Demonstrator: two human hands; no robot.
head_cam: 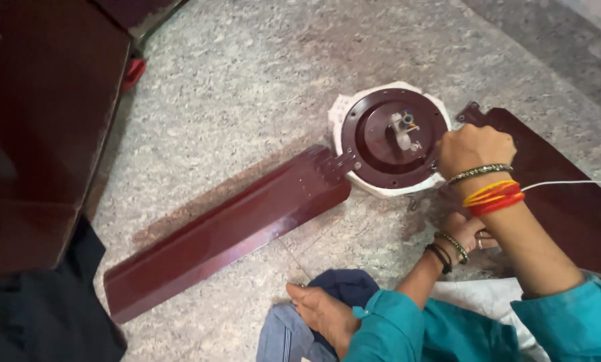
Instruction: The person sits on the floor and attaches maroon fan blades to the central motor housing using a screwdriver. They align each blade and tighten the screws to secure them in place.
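From the head camera, a ceiling fan motor lies upturned on the speckled stone floor, its round maroon plate seated in a white housing with a short shaft stub at the centre. The right hand is closed in a fist at the motor's right rim, fingers curled tight, though what they grip is hidden behind the knuckles. The left hand rests lower on the floor beside the motor; I cannot tell whether its fingers are apart or together. The motor looks heavy and rigid, best held by its rim, not by the shaft. Two maroon blades show: one blade bolted on at the left, long, stiff and glossy, probably slippery; a second blade lies under the right forearm. One bare foot rests on blue cloth.
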